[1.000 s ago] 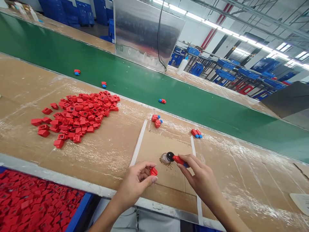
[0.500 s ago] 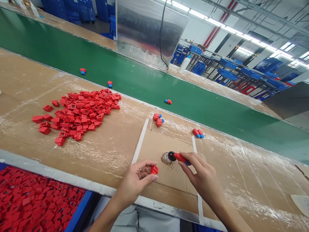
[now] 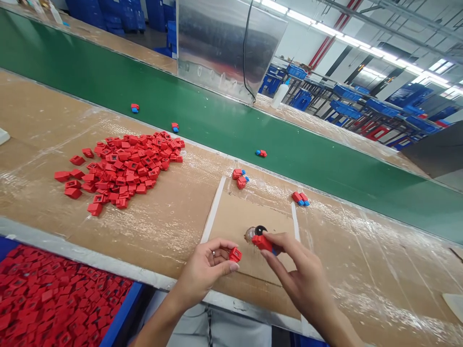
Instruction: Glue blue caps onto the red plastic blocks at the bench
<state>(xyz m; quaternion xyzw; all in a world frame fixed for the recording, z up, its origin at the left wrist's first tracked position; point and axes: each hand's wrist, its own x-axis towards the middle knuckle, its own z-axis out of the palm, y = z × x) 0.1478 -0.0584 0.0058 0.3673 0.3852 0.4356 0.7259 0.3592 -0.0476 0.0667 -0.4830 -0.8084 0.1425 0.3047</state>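
Text: none legible | Labels: none legible | Brands: none legible | Numbers: none legible | Signs: none legible

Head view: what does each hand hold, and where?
Left hand pinches a red plastic block by its sides; right hand grips a red-and-blue plastic piece near its blue end.

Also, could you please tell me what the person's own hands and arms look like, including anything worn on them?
The left hand and right hand are bare, without gloves, and the forearms show no sleeves. A small silvery ring sits on a finger of the left hand. Pale grey clothing shows below.
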